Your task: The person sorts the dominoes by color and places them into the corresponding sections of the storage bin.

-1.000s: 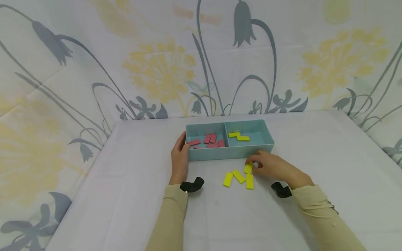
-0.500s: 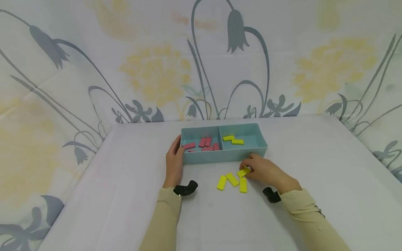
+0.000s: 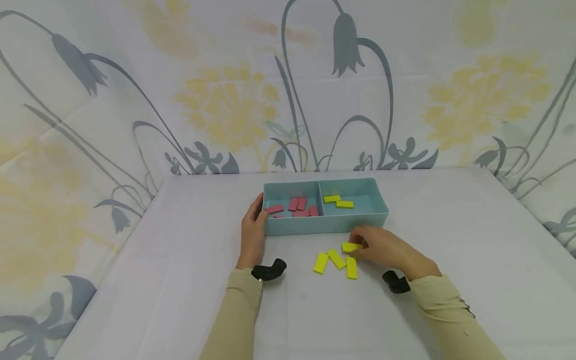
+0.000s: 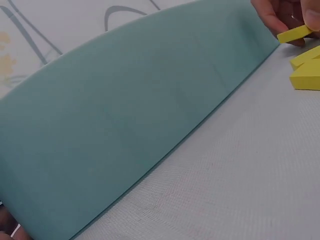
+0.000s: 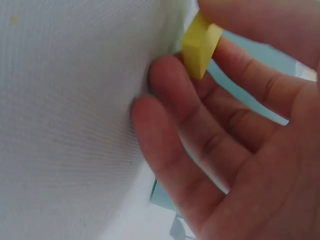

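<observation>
1. One blue tray [image 3: 324,226], dial centre, two compartments [image 3: 366,205].
2. Six visible red blocks [image 3: 301,213], nine o'clock compartment.
3. Six yellow blocks [image 3: 336,259]: two inside toward three o'clock, three loose at six, one pinched at five.
4. One left hand [image 3: 252,236] at eight, one right hand [image 3: 388,251] at four.

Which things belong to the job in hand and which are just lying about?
In use:
yellow block pinched by right hand
other yellow blocks
pink blocks
blue box held by left hand

Just around:
floral backdrop
white tablecloth
black wrist devices
</observation>
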Demonstrator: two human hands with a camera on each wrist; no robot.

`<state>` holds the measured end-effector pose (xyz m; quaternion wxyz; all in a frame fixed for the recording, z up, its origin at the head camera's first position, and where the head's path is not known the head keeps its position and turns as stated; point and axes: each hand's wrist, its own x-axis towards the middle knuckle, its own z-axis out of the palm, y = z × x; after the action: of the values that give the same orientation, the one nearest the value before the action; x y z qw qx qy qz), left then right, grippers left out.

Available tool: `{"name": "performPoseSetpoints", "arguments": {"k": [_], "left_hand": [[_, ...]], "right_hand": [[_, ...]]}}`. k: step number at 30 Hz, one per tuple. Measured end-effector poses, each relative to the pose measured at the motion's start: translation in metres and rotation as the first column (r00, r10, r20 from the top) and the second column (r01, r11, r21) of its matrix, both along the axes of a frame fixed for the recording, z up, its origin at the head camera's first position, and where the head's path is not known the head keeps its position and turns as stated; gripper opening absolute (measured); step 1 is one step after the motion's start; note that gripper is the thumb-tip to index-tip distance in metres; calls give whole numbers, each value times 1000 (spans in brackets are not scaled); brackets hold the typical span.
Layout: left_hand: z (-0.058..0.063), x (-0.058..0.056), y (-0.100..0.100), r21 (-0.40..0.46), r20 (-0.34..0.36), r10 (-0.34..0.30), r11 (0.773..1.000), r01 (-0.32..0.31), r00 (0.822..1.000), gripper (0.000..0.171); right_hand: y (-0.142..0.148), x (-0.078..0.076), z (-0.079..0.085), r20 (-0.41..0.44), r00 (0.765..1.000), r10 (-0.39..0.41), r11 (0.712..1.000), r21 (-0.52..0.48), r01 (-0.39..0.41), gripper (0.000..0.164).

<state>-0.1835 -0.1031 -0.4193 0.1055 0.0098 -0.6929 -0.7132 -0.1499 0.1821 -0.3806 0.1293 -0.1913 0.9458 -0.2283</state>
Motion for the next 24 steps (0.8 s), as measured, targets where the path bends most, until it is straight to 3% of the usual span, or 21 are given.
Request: {"name": "performPoseSetpoints", "arguments": {"k": [7,13,24], "left_hand": [[0,-1,5,28,1,-28,999,28,1000,46],[9,2,6,-2,7,-33,999,33,999,46],[3,-1,-3,-7,-24,-2,1000,2,1000,46]], "right_hand": [[4,5,3,21,999,-46,999,-24,47,19],[4,6,3,-48,999,-13,998,-66,10,21],[-1,-3,3,-214,977,19,993,-107,-43,21]]}}
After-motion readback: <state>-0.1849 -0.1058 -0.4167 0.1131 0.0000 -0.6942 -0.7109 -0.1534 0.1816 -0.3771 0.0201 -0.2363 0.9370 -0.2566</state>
